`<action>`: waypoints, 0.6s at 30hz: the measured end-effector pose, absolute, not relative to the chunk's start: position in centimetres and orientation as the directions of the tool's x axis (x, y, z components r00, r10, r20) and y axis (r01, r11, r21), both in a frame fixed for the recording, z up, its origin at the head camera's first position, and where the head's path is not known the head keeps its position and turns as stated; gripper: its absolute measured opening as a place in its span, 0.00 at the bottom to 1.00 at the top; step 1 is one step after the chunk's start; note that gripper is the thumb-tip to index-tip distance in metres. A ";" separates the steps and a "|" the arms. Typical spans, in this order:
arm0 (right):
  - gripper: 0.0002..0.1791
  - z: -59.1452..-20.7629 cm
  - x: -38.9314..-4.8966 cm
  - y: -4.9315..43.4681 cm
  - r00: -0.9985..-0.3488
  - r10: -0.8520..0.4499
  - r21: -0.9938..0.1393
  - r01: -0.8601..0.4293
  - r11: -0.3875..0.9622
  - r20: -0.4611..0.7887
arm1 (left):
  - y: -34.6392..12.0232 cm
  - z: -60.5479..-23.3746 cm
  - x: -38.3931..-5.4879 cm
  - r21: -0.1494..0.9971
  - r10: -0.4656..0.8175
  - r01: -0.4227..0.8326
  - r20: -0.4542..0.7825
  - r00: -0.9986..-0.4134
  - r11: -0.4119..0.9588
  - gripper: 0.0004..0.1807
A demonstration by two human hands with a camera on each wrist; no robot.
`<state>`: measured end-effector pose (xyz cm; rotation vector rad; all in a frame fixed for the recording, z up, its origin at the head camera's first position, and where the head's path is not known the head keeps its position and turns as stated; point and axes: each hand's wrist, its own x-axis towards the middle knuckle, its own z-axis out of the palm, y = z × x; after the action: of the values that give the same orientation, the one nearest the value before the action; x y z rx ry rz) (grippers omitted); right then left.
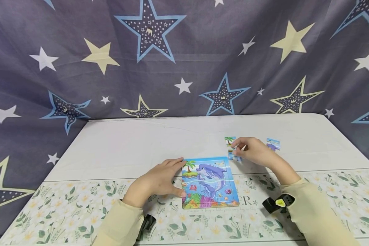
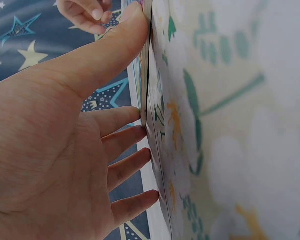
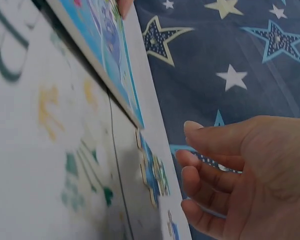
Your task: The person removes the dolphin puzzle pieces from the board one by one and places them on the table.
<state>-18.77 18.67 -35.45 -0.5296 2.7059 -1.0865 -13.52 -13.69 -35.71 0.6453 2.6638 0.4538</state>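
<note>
A square dolphin jigsaw puzzle board (image 1: 209,181) with a blue border lies flat on the table. My left hand (image 1: 156,181) rests at its left side, fingers spread and nearly straight, thumb on the edge; the left wrist view shows the thumb (image 2: 115,50) lying along the board's rim. Beyond the board's top right corner are loose puzzle pieces, one with a palm tree (image 1: 229,140) and others (image 1: 231,156) partly behind my right fingers. My right hand (image 1: 256,150) hovers over them with fingers loosely bent; in the right wrist view nothing shows between thumb and fingers.
Another purple and blue puzzle piece (image 1: 273,142) lies behind the right hand, farther right. The white table (image 1: 141,143) carries a flowered covering (image 1: 80,208) along its near part. A dark star-patterned cloth (image 1: 184,51) hangs behind the table's far edge.
</note>
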 end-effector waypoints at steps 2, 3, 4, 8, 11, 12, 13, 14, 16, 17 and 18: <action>0.12 -35.5 -18.6 18.2 -0.915 -0.402 -0.704 -0.270 0.657 -0.024 | -13.7 -35.7 -13.5 0.387 0.489 0.373 -0.267 -0.830 0.843 0.57; 0.12 -35.5 -18.5 18.0 -0.913 -0.407 -0.705 -0.275 0.653 -0.020 | -13.7 -35.7 -13.5 0.388 0.490 0.372 -0.267 -0.830 0.843 0.57; 0.11 -35.5 -18.5 17.8 -0.909 -0.416 -0.705 -0.288 0.648 -0.011 | -13.7 -35.7 -13.5 0.389 0.490 0.372 -0.267 -0.830 0.843 0.57; 0.09 -35.6 -18.1 16.8 -0.895 -0.445 -0.702 -0.327 0.632 0.017 | -13.7 -35.7 -13.5 0.389 0.491 0.374 -0.268 -0.829 0.842 0.56; 0.09 -35.6 -17.6 16.1 -0.886 -0.463 -0.698 -0.348 0.626 0.026 | -13.7 -35.7 -13.5 0.388 0.492 0.375 -0.269 -0.828 0.842 0.56; 0.08 -35.6 -17.5 15.8 -0.884 -0.468 -0.696 -0.351 0.626 0.024 | -13.7 -35.7 -13.4 0.389 0.492 0.374 -0.269 -0.828 0.842 0.56; 0.08 -35.6 -17.3 15.6 -0.880 -0.475 -0.697 -0.355 0.623 0.024 | -13.7 -35.7 -13.4 0.390 0.492 0.373 -0.269 -0.828 0.842 0.56; 0.07 -35.6 -17.2 15.3 -0.876 -0.481 -0.699 -0.359 0.619 0.024 | -13.7 -35.7 -13.4 0.391 0.492 0.372 -0.269 -0.828 0.842 0.56; 0.07 -35.5 -16.9 14.9 -0.869 -0.495 -0.696 -0.369 0.617 0.021 | -13.7 -35.7 -13.4 0.392 0.491 0.372 -0.269 -0.829 0.842 0.56; 0.07 -35.4 -16.8 14.6 -0.865 -0.501 -0.697 -0.370 0.614 0.019 | -13.7 -35.7 -13.4 0.392 0.491 0.372 -0.268 -0.829 0.842 0.56; 0.07 -35.4 -16.6 14.4 -0.862 -0.507 -0.699 -0.372 0.611 0.015 | -13.7 -35.7 -13.4 0.392 0.491 0.372 -0.267 -0.829 0.842 0.56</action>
<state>-16.63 14.42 -35.41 -0.7312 2.6506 -1.0859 -13.40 -13.68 -35.70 0.6462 2.6603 0.4625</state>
